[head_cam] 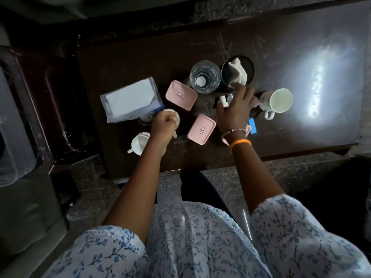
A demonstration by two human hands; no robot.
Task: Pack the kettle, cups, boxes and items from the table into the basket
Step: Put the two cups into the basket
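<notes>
Packing looks barely begun: the left hand (163,123) is fisted on something white, the right hand (234,109) spread wide over small items, pink boxes (201,129) between them, cups beside each, all on the table (140,47); no basket clearly visible

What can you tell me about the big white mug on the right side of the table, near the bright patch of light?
The white mug looks ceramic, with a wide round mouth and a looped handle that points toward the person. It appears to lie tipped on its side, so the pale, empty inside faces the camera. A faint print shows on its outer wall. It rests on the dark table, beside the glare. The right hand spreads just left of it; whether fingers touch it is unclear.
</notes>
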